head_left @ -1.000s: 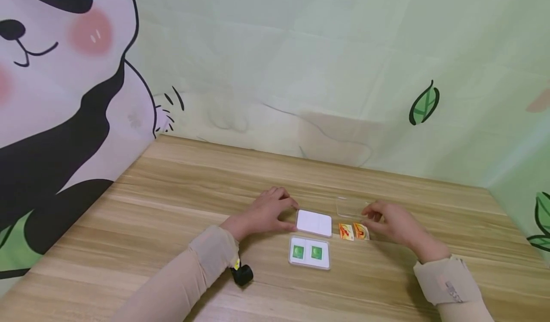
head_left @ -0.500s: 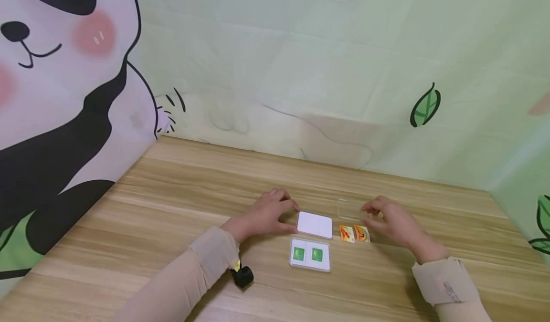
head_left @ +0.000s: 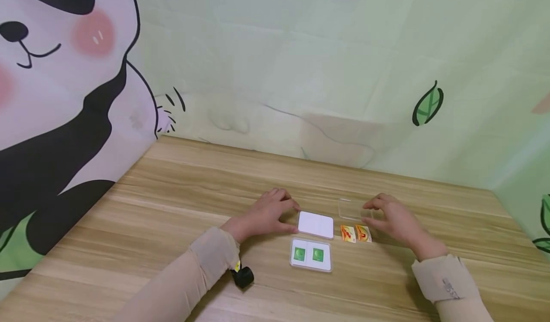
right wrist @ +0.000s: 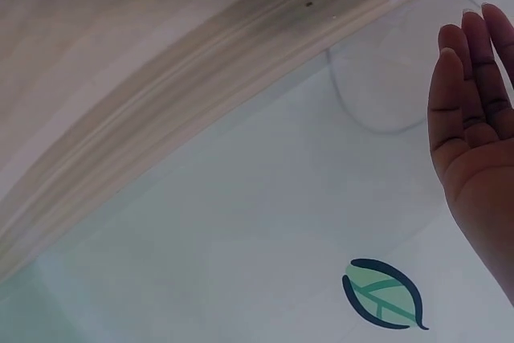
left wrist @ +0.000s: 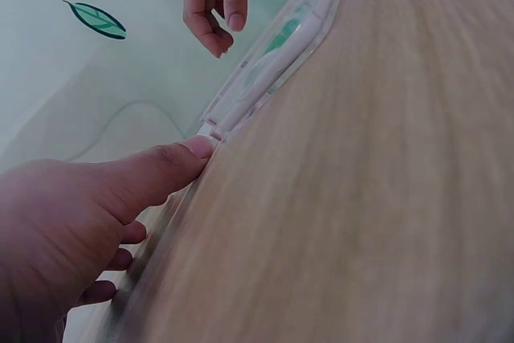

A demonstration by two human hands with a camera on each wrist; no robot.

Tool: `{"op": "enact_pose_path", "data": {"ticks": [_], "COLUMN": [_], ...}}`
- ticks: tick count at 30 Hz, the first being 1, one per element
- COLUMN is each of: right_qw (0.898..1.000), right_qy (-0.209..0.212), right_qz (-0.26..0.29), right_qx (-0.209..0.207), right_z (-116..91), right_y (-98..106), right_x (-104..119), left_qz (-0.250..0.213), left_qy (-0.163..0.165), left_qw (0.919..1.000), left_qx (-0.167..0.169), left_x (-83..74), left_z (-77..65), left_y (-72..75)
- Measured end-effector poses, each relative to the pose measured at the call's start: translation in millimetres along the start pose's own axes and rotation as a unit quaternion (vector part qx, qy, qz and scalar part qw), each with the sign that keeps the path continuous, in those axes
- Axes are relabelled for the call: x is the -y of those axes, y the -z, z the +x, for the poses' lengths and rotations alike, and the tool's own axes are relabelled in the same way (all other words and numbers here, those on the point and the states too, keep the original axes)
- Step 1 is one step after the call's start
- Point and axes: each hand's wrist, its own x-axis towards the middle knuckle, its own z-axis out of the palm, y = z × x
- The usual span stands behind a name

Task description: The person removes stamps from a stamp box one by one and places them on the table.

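Note:
My left hand (head_left: 266,212) rests at the left end of a flat clear case with a blank white face (head_left: 315,225). Its thumb (left wrist: 197,148) touches the near corner, and the index finger is by the far one. Closer to me lies a similar case with two green squares (head_left: 311,255) on white. My right hand (head_left: 393,219), fingers parted and relaxed, is at the right end of a transparent plastic cover (head_left: 350,209) lying on the table. Between that hand and the white case are two small orange-and-yellow picture pieces (head_left: 355,233).
A wood-grain table (head_left: 180,188) carries everything. Behind it hangs a pale green cloth with leaf prints (head_left: 428,105) and a large panda (head_left: 64,74) at left. A black wrist camera (head_left: 243,277) sticks out under the left cuff.
My right hand's thumb and index finger have spread farther apart by the transparent cover. The left hand, the cases and the picture pieces stay in place.

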Motion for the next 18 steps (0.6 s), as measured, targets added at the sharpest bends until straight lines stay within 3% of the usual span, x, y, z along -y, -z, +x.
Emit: {"op": "enact_pose_path", "data": {"ticks": [18], "right_qw": [0.999], "right_qy": [0.002], "right_qz": [-0.025], "right_qx": [0.021], "right_z": [9.7], "right_y": [-2.9], "right_x": [-1.6], "left_qz": [0.001], "left_qy": [0.01], "left_qw": [0.9999], "left_qx": [0.01], "left_x": [1.8], "left_z": [0.5], "left_y": [-1.2]}}
